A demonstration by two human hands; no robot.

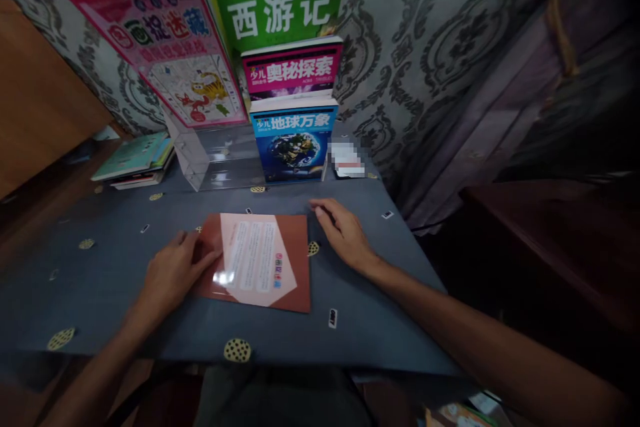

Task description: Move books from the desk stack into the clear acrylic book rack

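A brown and pink booklet (260,263) lies flat on the blue patterned tablecloth (165,327), its printed text turned sideways. My left hand (175,267) rests at the booklet's left edge, thumb over the cover and fingers beside the edge; it looks open, thumb and fingers apart. Just right of the booklet, my right hand (345,233) hovers or rests above the cloth, fingers loosely extended and apart, holding nothing. Behind the booklet, a clear acrylic stand (193,163) bears a blue book (295,143), a magenta book (295,70), a pink book (187,53) and a large green book (280,0).
A small stack of books (137,160) lies at the table's back left. A partly pixelated phone-like object (349,161) is right of the blue book. Patterned wallpaper stands behind, with a dark curtain and dark red furniture (550,247) at right.
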